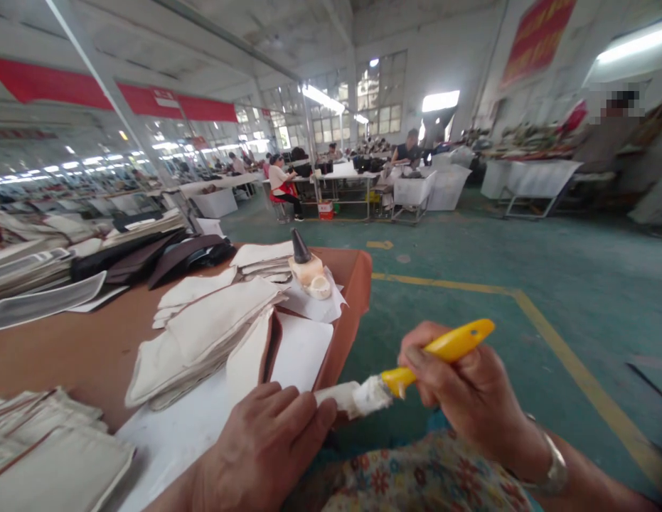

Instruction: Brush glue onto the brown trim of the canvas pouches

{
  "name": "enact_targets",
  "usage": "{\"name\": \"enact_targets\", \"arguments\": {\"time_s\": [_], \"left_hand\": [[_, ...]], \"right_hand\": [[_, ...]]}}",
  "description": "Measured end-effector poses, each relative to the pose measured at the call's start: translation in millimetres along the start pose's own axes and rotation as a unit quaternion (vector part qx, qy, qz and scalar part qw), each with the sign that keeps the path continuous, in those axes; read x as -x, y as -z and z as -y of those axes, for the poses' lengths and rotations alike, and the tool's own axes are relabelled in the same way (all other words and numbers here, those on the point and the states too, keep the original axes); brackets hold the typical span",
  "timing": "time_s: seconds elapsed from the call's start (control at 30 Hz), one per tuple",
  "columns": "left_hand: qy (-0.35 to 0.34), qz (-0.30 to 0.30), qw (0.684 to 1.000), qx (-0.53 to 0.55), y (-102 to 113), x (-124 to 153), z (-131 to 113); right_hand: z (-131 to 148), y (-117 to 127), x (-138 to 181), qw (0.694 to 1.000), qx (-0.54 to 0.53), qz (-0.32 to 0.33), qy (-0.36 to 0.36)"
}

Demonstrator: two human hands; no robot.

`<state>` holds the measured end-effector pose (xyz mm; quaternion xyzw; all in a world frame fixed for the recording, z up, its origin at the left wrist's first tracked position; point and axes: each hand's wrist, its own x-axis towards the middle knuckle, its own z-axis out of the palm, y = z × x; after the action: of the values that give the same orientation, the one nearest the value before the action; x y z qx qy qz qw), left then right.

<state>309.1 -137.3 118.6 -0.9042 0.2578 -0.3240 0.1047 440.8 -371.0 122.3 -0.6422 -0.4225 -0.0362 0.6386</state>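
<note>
Yellow plastic handle, bristles caked white: that's the glue brush (416, 370), out past the near corner of the brown table (69, 348), over the green floor. Right hand (463, 391) is wrapped closed round the handle, thumb laid along the top. Left hand (267, 448) lies knuckles-up on the white sheet (299, 348) at the table edge, fingertips meeting the brush tip; whether it pinches anything underneath, I cannot tell. Looks a light, rigid tool, easy to steer from mid-handle, but that wet head will likely be sticky and smear whatever it brushes, so best keep fingers on the clean yellow part. Just beyond, a stack of cream fabric pieces (203, 341), soft and floppy, and a glue pot with a dark cone cap (306, 267)
</note>
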Motion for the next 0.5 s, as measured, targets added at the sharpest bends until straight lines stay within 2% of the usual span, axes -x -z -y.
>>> {"name": "enact_targets", "arguments": {"time_s": [0.07,0.1,0.23,0.37,0.4,0.43,0.5], "left_hand": [[-0.005,0.004,1.000,-0.004,2,0,1],[-0.006,0.003,1.000,-0.004,3,1,1],[0.001,-0.003,1.000,0.001,0,4,0],[0.012,-0.002,1.000,-0.002,-4,3,7],[0.016,-0.001,1.000,-0.001,-3,0,12],[0.021,-0.002,1.000,0.009,-1,-5,19],[0.034,-0.010,0.996,0.081,6,-19,36]], "right_hand": [[8,4,4,0.997,0.049,0.059,0.015],[11,7,5,0.995,0.073,0.066,0.029],[17,10,7,0.991,0.109,0.000,0.074],[14,4,8,0.989,0.104,0.078,0.068],[13,6,9,0.989,0.116,0.067,0.063],[11,10,9,0.989,0.132,0.025,0.056],[7,24,8,0.986,0.124,-0.113,0.024]]}}
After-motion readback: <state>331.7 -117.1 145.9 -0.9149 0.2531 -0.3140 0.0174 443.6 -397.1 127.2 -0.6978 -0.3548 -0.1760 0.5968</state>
